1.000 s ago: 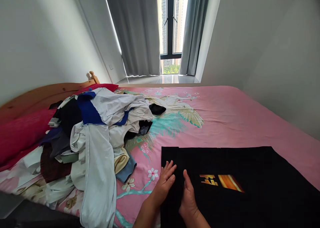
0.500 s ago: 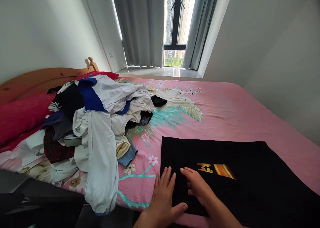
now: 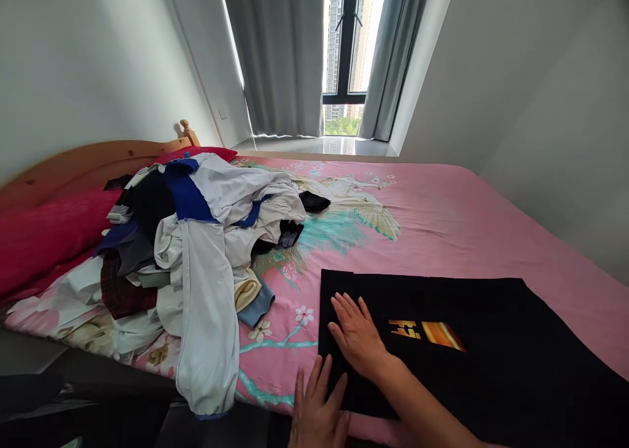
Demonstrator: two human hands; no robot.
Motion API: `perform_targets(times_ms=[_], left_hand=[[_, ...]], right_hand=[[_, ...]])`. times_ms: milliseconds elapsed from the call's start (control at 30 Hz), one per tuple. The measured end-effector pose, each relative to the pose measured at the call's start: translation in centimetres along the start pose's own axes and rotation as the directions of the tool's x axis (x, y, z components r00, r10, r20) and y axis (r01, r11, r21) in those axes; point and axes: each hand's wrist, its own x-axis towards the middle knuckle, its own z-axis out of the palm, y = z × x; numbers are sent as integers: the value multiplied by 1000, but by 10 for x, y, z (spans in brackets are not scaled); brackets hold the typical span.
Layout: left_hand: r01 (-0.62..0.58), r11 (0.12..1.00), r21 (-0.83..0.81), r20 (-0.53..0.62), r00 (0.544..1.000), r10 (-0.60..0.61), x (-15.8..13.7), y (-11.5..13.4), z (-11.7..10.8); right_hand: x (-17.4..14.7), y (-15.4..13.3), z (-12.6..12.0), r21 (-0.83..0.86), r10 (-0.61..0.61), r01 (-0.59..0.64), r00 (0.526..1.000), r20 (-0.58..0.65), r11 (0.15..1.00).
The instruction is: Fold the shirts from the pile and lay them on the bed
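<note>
Right hand (image 3: 358,333) lies flat, fingers spread, on black shirt (image 3: 491,369); left hand (image 3: 317,412) rests open at its near edge, laundry pile (image 3: 196,251) to the left.

Daylight is being let in through a tall dark-framed window (image 3: 346,48) flanked by grey curtains (image 3: 280,55) between plain white walls (image 3: 83,68).

Low in the frame, right of centre, I read only an orange blocky print (image 3: 425,333) on the black garment (image 3: 491,363); its letters look like "H" shapes, upside down, not legible.
</note>
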Motion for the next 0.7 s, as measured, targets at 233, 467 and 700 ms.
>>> perform_targets(times_ms=[233,467,700], left_hand=[[98,995,-27,-14,995,-99,-14,-25,33],[190,980,-64,232,958,-170,35,-76,32],[279,917,-285,167,957,-239,85,-53,62]], right_hand=[[38,5,27,-158,233,-224,972,41,962],[13,3,38,70,138,-133,988,-74,989],[14,11,21,507,194,-62,958,-211,860]])
